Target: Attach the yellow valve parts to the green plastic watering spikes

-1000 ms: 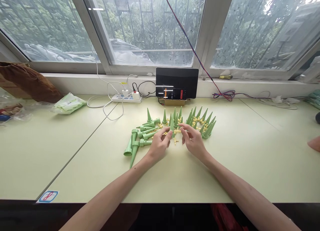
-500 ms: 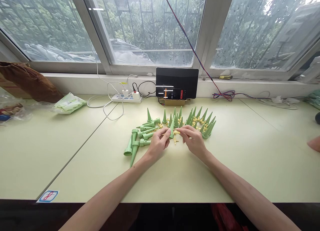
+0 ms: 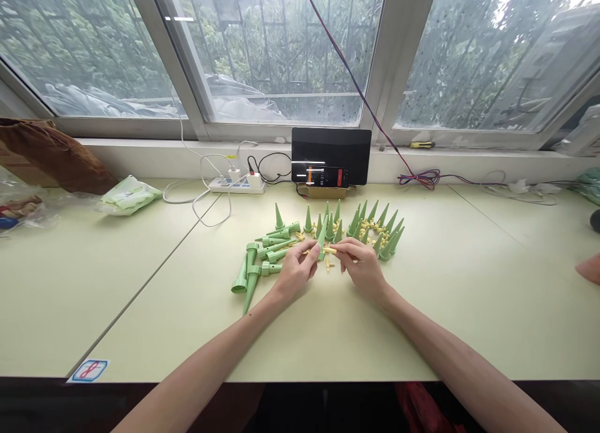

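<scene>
My left hand (image 3: 299,261) is closed around the base of a green plastic watering spike (image 3: 322,234), its tip pointing up. Between the fingertips of my right hand (image 3: 360,258) is a small yellow valve (image 3: 330,250), held up against the spike's side; whether it sits in the spike I cannot tell. Another yellow valve (image 3: 329,265) lies on the table just below my hands. Several green spikes (image 3: 253,270) lie to the left of my left hand. Behind my hands, more green spikes (image 3: 387,247) stand upright around loose yellow valves (image 3: 370,225).
At the back a phone (image 3: 328,176) leans against a black tablet (image 3: 332,147). A white power strip (image 3: 238,184) with cables stands left of it. Further left are a wipes packet (image 3: 130,195) and a brown bag (image 3: 56,155). Another person's hand (image 3: 589,270) shows at the right edge.
The yellow valve in my right hand has turned slightly against the spike, and the right fingers have shifted a little. My left hand keeps its hold on the spike.
</scene>
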Demonstrator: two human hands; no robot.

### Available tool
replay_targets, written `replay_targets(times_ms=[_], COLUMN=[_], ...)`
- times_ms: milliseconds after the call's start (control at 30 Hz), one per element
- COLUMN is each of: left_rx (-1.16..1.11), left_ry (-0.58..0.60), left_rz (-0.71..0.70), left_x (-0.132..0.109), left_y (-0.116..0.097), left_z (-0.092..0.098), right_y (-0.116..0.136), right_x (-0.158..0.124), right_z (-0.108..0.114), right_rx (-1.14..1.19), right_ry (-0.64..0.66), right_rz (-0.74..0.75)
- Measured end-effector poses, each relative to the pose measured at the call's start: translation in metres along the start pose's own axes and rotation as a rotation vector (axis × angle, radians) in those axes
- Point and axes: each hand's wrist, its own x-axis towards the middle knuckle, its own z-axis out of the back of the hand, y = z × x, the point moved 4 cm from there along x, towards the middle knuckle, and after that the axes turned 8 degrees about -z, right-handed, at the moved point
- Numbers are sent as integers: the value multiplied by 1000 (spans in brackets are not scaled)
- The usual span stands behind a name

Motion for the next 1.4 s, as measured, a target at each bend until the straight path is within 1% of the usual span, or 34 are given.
replay_targets(times_ms=[267, 600, 767, 967, 1133, 1400], left_rx=[-3, -31, -45, -7, 11, 105], left_ry=[-26, -64, -65, -104, -106, -99], left_rz=[3, 33, 23, 30, 32, -39], left_x=[-1, 0, 1, 1, 0, 0], left_y=[-8, 4, 6, 3, 1, 7], left_z=[-1, 0, 0, -2, -3, -1], right_y=[-2, -6, -5, -4, -3, -5], right_x=[-1, -2, -2, -2, -2, -4], right_z=[-2, -7, -11, -13, -13, -12], right_rx=[111, 265, 330, 333, 312, 292], right_ry=[23, 91, 111, 103, 125, 137], right_rz=[-85, -285, -382, -375, -351, -333])
